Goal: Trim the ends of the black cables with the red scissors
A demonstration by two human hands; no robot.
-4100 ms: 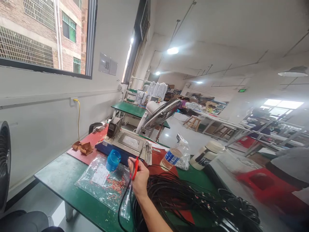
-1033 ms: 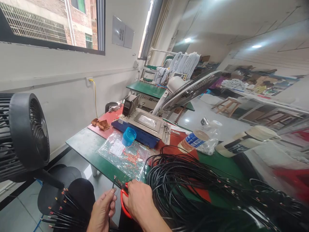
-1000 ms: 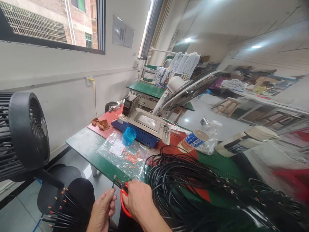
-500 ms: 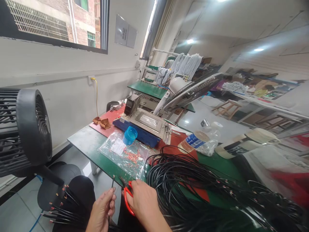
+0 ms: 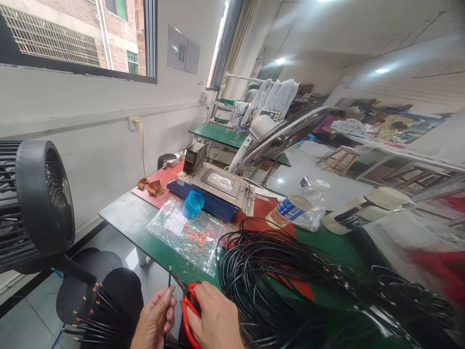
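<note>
Pinched between the fingers of my left hand [image 5: 157,312] is a black cable [image 5: 169,276], its end pointing up. My right hand [image 5: 217,312] grips red-handled scissors [image 5: 189,310]. Their dark blades [image 5: 178,281] point up and left, close beside the cable's end; whether they touch it I cannot tell. A large bundle of black cables [image 5: 254,271] lies on the table right of my right hand. More black cables [image 5: 103,308] with bared, coloured ends rest across my lap at the lower left.
A clear plastic bag [image 5: 160,220] with small orange-red scraps [image 5: 198,236] lies ahead, a blue cup [image 5: 193,204] on it. Behind stands a blue-based machine [image 5: 218,206]. A bottle [image 5: 290,209] stands at right, a black fan [image 5: 36,198] at left, a white fan [image 5: 286,135] farther back.
The scissors have come left and their blades are nearer the cable's end. My left hand still holds the cable. The whole view has shifted slightly.
</note>
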